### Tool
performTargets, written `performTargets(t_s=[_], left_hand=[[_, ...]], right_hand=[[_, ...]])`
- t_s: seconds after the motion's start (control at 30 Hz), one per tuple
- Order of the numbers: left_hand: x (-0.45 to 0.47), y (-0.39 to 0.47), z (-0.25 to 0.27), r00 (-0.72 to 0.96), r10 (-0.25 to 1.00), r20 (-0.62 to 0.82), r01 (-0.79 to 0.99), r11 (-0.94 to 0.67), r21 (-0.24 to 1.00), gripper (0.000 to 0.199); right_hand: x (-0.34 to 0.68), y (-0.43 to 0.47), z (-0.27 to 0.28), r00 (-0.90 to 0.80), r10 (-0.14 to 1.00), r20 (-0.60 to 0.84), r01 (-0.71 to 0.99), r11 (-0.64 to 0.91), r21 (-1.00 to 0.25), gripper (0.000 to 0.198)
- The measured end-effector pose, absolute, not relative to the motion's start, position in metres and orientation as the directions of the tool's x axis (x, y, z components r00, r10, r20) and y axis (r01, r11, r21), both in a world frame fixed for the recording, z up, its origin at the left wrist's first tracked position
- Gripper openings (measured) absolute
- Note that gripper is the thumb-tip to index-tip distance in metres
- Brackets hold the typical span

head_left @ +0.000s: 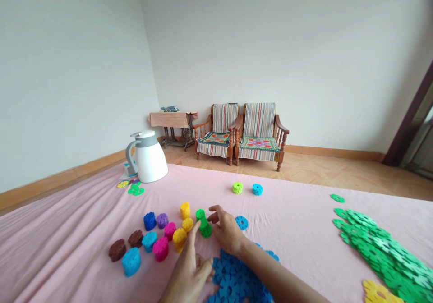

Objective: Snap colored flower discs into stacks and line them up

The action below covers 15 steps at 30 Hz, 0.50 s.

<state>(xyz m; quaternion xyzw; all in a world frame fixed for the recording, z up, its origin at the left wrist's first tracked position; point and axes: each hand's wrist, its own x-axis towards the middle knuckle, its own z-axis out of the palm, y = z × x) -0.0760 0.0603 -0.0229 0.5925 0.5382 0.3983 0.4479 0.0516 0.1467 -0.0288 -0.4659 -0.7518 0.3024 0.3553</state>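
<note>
Beyond and left of the blue notched plastic disc pile (237, 273), green notched plastic disc stacks (206, 231) stand between the left hand (191, 265), index finger extended, and right hand (227, 231), half-curled. Whether either grips, I cannot tell.

From my end I count 3 yel. stacks (179, 241), 2 brn stacks (117, 252), 2 magenta stacks (160, 250), 3 lt-blue stacks (131, 263), 1 dk-blue stack (149, 222), 1 purple stack (162, 222) & 1 lime stack (237, 188); grn stacks (206, 231) overlap, so can't tell exact no. I've also got 2 hands (229, 234), 1 jug (152, 161), 2 chairs (260, 143), 1 side tbl (169, 119), 1 lone blue disc (246, 223), 1 blue pile (237, 273) & 1 grn pile (379, 249).
</note>
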Motion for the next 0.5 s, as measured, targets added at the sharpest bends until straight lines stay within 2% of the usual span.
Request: performTargets(t_s=[0.5], left_hand=[[-0.0761,0.06,-0.0203,0.112,0.994,-0.016,0.258,-0.013,0.966,0.078]], right_hand=[[0.0492,0.1467,-0.029,-0.33,0.91,0.251,0.445,0.384,-0.809,0.054]])
